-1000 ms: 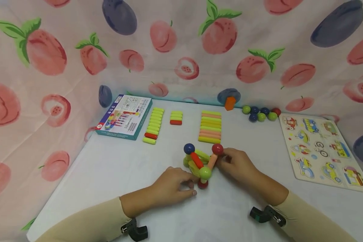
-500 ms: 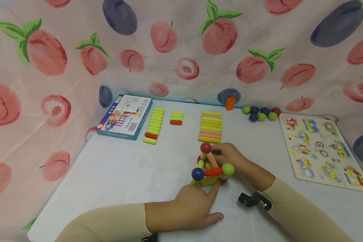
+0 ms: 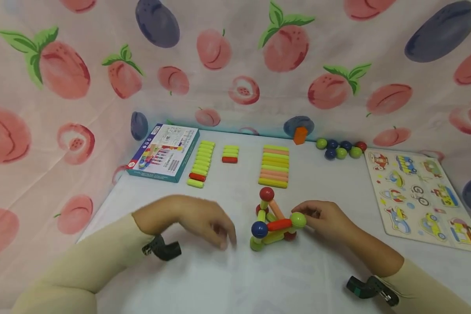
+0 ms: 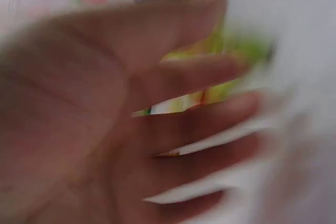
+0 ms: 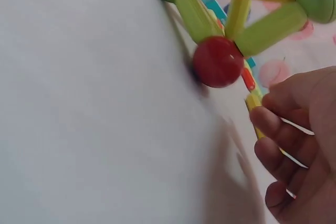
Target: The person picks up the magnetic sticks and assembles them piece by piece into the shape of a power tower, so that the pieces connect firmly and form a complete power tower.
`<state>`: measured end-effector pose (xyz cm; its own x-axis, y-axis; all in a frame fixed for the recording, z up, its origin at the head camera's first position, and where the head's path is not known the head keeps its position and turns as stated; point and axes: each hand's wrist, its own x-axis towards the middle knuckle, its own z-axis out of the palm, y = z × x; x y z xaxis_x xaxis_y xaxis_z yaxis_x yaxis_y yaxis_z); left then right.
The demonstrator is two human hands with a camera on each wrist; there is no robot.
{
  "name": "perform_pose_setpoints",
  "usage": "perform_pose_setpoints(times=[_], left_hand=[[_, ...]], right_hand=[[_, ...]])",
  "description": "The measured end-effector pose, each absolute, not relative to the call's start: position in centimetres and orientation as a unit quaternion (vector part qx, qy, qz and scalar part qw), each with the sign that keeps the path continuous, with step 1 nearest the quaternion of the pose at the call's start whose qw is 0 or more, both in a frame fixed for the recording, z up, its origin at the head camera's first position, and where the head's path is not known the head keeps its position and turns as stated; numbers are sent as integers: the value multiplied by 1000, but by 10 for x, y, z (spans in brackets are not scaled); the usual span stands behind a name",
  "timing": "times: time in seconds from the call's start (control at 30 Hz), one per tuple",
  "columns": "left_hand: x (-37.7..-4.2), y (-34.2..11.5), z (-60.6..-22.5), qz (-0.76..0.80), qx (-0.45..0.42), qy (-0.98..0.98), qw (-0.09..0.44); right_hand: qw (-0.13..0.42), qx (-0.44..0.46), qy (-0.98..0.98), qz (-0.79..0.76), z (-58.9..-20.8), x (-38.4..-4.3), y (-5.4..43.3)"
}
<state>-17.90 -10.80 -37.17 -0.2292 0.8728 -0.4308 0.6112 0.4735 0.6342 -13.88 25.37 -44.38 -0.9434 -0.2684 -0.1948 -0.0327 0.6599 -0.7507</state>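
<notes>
A small frame of coloured rods and balls stands on the table in the head view, with a red rod (image 3: pixel 279 224) between a blue ball (image 3: pixel 259 229) and a green ball (image 3: pixel 298 220). A red ball (image 3: pixel 266 194) tops its far corner. To the left of the frame, apart from it, my left hand (image 3: pixel 208 220) hovers with relaxed fingers; its wrist view is blurred. Beside the green ball is my right hand (image 3: pixel 325 218), fingers loosely bent. In the right wrist view, that hand (image 5: pixel 304 135) holds nothing, and a lower red ball (image 5: pixel 218 61) sits just off its fingertips.
Behind the frame lie rows of short green and red rods (image 3: pixel 201 163) and longer yellow and peach rods (image 3: pixel 274 166). A box (image 3: pixel 164 152) is at the back left. Several loose balls (image 3: pixel 341 152), an orange block (image 3: pixel 300 135) and a picture puzzle board (image 3: pixel 420 192) are toward the right.
The frame of rods and balls was turned, its blue ball coming to the near left. My left hand has since let go and moved left; my right hand has drawn back slightly rightward.
</notes>
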Motion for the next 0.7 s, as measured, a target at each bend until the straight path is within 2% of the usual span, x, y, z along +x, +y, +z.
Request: perform_pose_setpoints(times=[0.17,0.27,0.4,0.47,0.57,0.7], left_hand=[[-252,-116,-401,198,279,928,146],[-279,-107,-424,163,210,962,63],[-298,-98,-442,74,214,974,-1],[-302,-94,-445,40,224,974,-17],[-303,-89,-444,7,232,972,-24],[-303,-88,-442,12,226,974,-5]], right_hand=[[101,-135,910,-380,-444,-119,250],[68,-173,919,-349,-448,-112,242],[49,-187,927,-322,-453,-109,232],[46,-184,927,-323,-453,-109,230],[42,-174,931,-318,-453,-110,229],[40,-163,936,-309,-451,-114,232]])
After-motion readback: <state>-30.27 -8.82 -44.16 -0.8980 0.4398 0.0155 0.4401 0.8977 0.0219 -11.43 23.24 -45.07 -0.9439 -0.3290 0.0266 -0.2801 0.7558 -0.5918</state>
